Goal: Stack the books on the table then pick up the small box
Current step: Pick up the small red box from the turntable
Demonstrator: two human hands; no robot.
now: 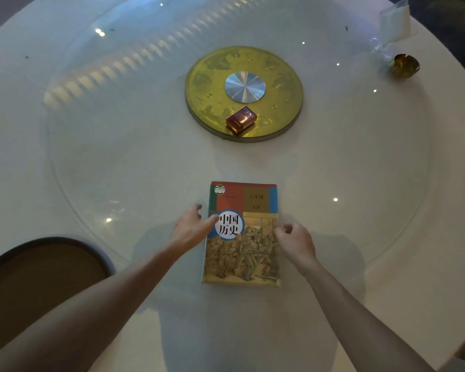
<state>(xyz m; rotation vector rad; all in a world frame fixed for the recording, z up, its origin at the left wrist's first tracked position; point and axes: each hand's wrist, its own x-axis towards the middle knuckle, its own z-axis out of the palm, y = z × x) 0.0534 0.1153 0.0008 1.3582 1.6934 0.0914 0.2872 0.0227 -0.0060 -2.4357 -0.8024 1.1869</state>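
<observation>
A stack of books [242, 253] lies flat on the white round table [91, 162] near its front edge; the top cover shows a history picture with a round white label. My left hand [192, 226] rests at the stack's left edge, thumb touching the cover, fingers apart. At the right edge is my right hand [295, 238], fingers loosely curled against the stack's side. Neither hand holds anything. Farther back, a small red box [241, 119] lies on the near rim of a golden disc [277, 84], well beyond both hands.
A glass turntable [387, 157] covers most of the table, with a silver hub [244, 86] at the disc's centre. A brown chair seat [38, 277] shows at the lower left. A clear bag [395, 20] and an amber ashtray [404, 65] sit at the far right.
</observation>
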